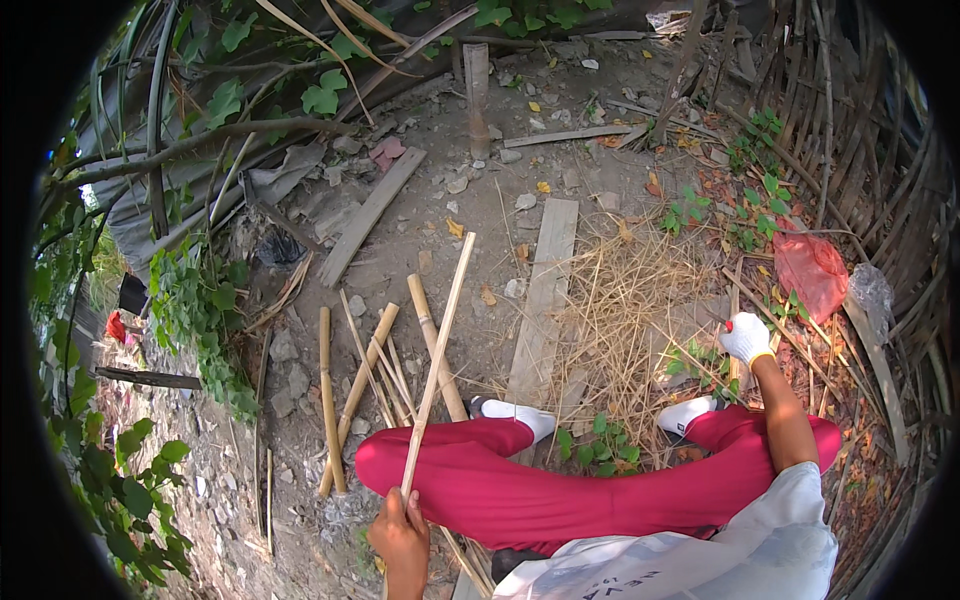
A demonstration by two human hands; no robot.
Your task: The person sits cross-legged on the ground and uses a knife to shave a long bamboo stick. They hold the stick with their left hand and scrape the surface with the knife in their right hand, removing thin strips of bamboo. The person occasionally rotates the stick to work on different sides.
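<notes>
My bare left hand (400, 537) is closed around the lower end of a long pale bamboo strip (438, 365), which slants up and away past my left knee. On the right, my right hand (748, 338), in a white glove, grips what looks like a red-handled knife (729, 326). Its thin dark blade points left, and most of the handle is hidden in the fist. Several cut bamboo poles (332, 405) and thin strips lie on the ground to the left of my legs. Straw-like bamboo shavings (630, 320) are heaped between my feet and beyond.
A grey plank (548, 290) runs away from my feet, and another plank (375, 215) lies further left. A short wooden post (477, 100) stands at the back. A red mesh bag (810, 268) rests beside the stick fence (870, 130) on the right. Vines (205, 320) hang at left.
</notes>
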